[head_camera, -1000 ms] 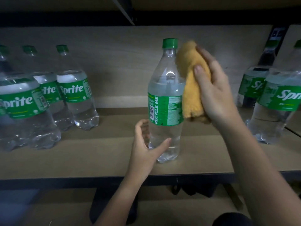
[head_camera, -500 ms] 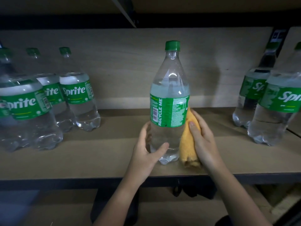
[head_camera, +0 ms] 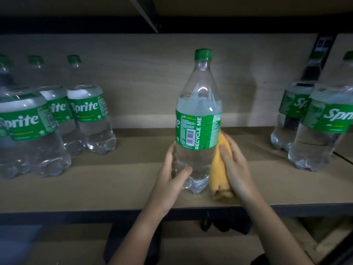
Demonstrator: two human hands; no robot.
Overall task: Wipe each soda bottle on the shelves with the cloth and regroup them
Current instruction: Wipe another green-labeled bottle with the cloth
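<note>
Left hand (head_camera: 172,175) wrapped round the bottom of the tall soda bottle (head_camera: 198,119), right hand (head_camera: 236,165) squeezing the yellow cloth (head_camera: 217,173) against its side.

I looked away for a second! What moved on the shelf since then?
The right hand slid the folded yellow cloth down the clear green-labelled soda bottle from near its cap to its base. The left hand closed in and now grips the bottle's lower part. The bottle and the bottles on both sides stayed put.
</note>
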